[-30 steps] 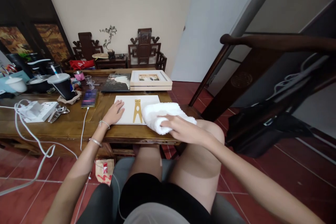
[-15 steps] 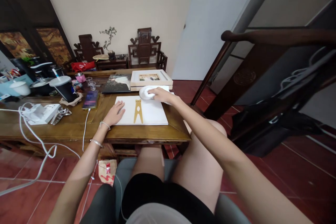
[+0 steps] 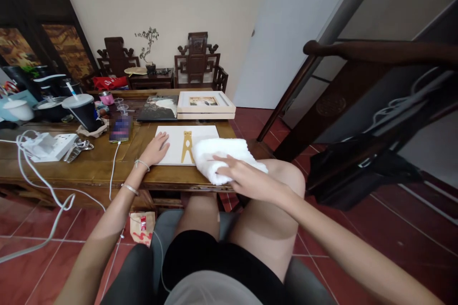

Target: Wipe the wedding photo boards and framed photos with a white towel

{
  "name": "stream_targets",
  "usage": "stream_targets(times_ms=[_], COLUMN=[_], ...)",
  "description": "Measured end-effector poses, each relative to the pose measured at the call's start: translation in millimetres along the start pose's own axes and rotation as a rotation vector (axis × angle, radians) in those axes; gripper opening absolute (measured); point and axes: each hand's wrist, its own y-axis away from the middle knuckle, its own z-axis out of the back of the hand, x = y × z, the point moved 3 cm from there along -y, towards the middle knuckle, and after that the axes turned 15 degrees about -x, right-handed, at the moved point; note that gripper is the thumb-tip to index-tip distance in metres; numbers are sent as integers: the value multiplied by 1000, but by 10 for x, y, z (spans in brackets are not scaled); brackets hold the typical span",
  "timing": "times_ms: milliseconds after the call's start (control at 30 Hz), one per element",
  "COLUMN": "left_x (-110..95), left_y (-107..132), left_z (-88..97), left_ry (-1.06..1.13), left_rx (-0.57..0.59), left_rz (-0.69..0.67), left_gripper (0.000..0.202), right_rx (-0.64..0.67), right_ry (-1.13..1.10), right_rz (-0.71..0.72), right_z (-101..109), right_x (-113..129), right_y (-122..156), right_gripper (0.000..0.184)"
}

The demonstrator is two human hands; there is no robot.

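Observation:
My right hand (image 3: pixel 240 175) grips a folded white towel (image 3: pixel 223 150), which lies over the right part of a flat white board (image 3: pixel 171 155) and the table's front edge. Resting flat on the board's left edge is my left hand (image 3: pixel 157 148), its fingers stretched out. The board carries a gold, bear-headed shape with two long legs (image 3: pixel 186 145); the towel touches or covers part of its right leg. The board's right front corner is hidden under the towel.
Behind the board lie a dark picture book (image 3: pixel 157 107) and a pale framed box (image 3: pixel 206 105). To the left are a phone (image 3: pixel 120 129), a power strip (image 3: pixel 57 147) with white cables and a lidded drink cup (image 3: pixel 84 112). A wooden chair (image 3: pixel 329 86) stands at right.
My right hand has drawn the white towel from the board's back right edge toward me, to its front right corner. My left hand stays on the board.

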Motion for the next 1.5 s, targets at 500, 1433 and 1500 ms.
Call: stream_targets(times_ms=[500,1433,1500], left_x=[170,77,73], left_y=[-41,-41,-45], left_z=[-65,-39,-36], left_ry=[7,-32,-32], left_rx=[-5,6,6], left_rz=[-59,-55,-54], left_gripper=[52,52,52], right_rx=[-80,34,30], right_ry=[118,110,74], right_rz=[-154,81,121], right_z=[-573,-576,-544], right_x=[-382,458,522], right_y=[-924,-612,-516], right_gripper=[35,36,34])
